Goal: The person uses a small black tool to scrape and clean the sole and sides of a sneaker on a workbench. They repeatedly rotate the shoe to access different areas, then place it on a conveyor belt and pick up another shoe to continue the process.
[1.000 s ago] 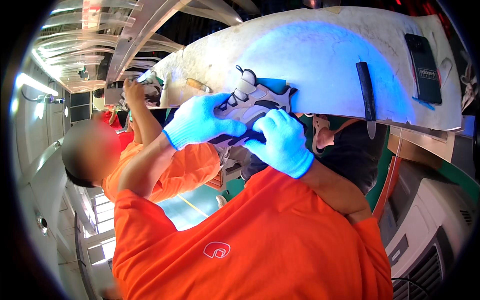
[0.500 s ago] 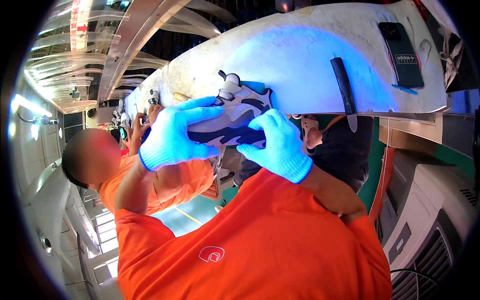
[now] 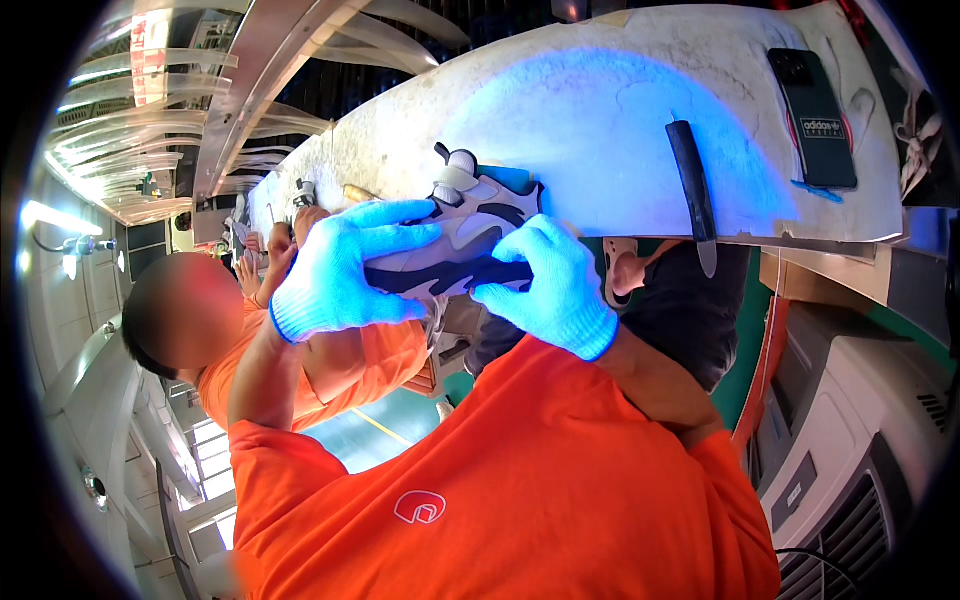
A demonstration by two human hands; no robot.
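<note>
A grey, white and black sneaker (image 3: 470, 235) is held on its side over the table's near edge, its dark sole edge turned toward me. My left hand (image 3: 350, 265), in a knitted glove lit blue, wraps round one end with its fingers along the upper and its thumb below. At the other end my right hand (image 3: 553, 285), in a matching glove, grips the sole edge between thumb and fingers. Glove and shoe hide the fingertips in part. Behind the sneaker a teal piece (image 3: 505, 178) shows.
On the white table (image 3: 600, 120) lie a black-handled knife (image 3: 690, 185), its blade past the near edge, and a dark phone (image 3: 815, 120). A co-worker in orange (image 3: 250, 340) sits at left, hands at another shoe (image 3: 304, 193). A grey machine (image 3: 850, 410) stands at right.
Both hands and the sneaker have shifted very slightly to the left, with the grip kept. The co-worker's hands have moved a little.
</note>
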